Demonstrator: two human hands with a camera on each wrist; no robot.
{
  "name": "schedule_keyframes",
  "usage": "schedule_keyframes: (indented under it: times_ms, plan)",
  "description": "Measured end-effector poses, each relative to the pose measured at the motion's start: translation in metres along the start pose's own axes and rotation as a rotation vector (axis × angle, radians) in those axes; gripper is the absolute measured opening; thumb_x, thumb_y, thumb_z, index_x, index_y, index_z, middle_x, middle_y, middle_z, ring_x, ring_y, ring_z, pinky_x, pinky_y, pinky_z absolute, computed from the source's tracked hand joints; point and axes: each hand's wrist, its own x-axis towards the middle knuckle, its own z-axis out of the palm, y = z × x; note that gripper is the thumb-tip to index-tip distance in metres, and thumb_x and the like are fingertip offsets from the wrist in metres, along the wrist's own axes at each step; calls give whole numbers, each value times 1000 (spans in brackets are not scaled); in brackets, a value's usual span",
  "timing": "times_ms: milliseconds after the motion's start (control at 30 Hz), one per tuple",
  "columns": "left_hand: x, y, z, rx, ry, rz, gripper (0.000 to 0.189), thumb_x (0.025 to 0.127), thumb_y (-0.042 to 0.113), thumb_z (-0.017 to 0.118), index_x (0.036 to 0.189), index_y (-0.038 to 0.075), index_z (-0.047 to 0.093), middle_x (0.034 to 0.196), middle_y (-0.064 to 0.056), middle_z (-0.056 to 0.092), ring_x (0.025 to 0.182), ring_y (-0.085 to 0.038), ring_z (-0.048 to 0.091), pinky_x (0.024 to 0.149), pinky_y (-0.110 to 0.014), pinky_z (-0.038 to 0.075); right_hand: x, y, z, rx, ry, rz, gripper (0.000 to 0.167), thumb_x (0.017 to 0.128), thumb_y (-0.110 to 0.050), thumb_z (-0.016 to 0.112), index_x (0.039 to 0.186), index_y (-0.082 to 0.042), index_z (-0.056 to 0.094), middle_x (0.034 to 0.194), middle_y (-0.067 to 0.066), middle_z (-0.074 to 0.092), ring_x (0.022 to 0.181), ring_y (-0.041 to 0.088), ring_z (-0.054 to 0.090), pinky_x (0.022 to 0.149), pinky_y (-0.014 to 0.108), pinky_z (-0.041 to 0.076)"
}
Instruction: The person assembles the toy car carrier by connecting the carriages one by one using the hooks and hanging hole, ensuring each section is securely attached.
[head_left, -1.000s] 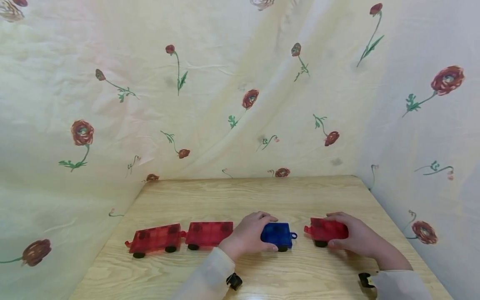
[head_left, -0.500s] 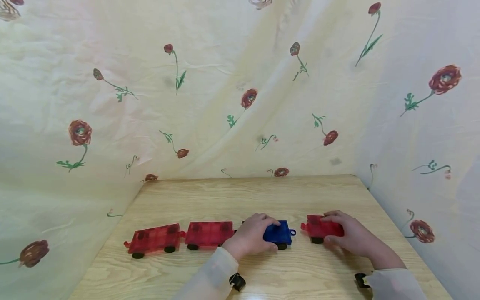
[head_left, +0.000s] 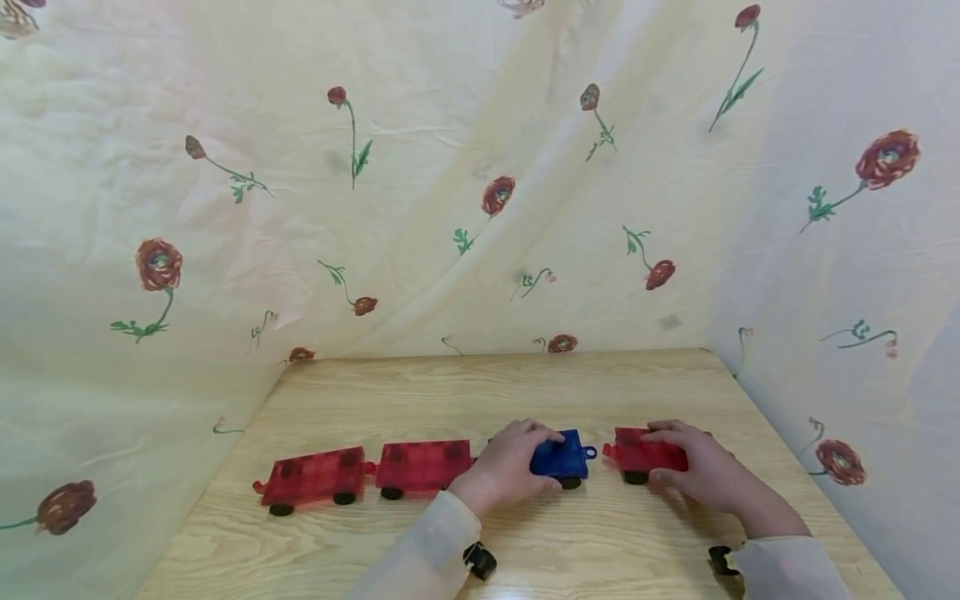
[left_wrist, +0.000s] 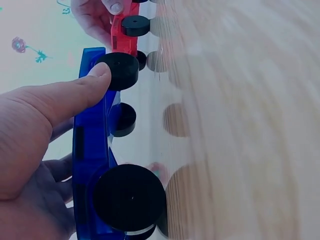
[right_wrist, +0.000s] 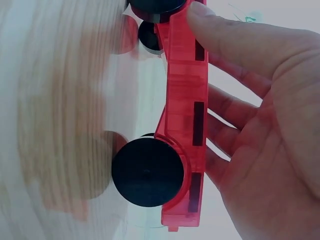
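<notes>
Wooden table (head_left: 525, 392), with four wheeled cars in one row, hook ends facing, seemingly for linking. Two coupled red cars (head_left: 367, 473) at left. Left hand (head_left: 504, 467) clasped round single blue car (head_left: 561, 456); right hand (head_left: 701, 471) gripping third red car (head_left: 643, 454), just apart.

Bright, even light; wrist views blur nearby.

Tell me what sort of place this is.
Probably a makeshift recording corner in a home or studio: a small wooden table closed in by a draped flower-print sheet, with toy train cars on it, a blue car and red cars.
</notes>
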Motion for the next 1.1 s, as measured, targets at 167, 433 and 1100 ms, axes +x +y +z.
schedule_keyframes:
  times_ms: [167, 433, 1100]
  plan:
    - [4, 1, 1, -16, 9, 4, 64, 90, 51, 81, 148, 42, 55, 141, 14, 53, 132, -12, 49, 107, -43, 49, 0, 1, -2, -7, -3, -7, 57, 86, -28, 89, 136, -10, 68, 148, 22, 53, 125, 50, 54, 87, 63, 58]
    - [9, 3, 5, -32, 27, -1, 63, 91, 49, 80, 148, 41, 54, 145, 14, 51, 135, -13, 47, 109, -41, 48, 0, 3, 1, -5, 10, -1, 59, 87, -26, 88, 139, -10, 66, 147, 21, 54, 125, 49, 55, 87, 62, 58]
    - [21, 8, 15, -51, 38, -11, 62, 92, 50, 78, 148, 43, 53, 148, 14, 50, 139, -14, 46, 111, -41, 47, 6, 8, 8, 3, 31, -42, 53, 86, -21, 89, 134, -14, 69, 146, 17, 56, 124, 46, 56, 86, 59, 59]
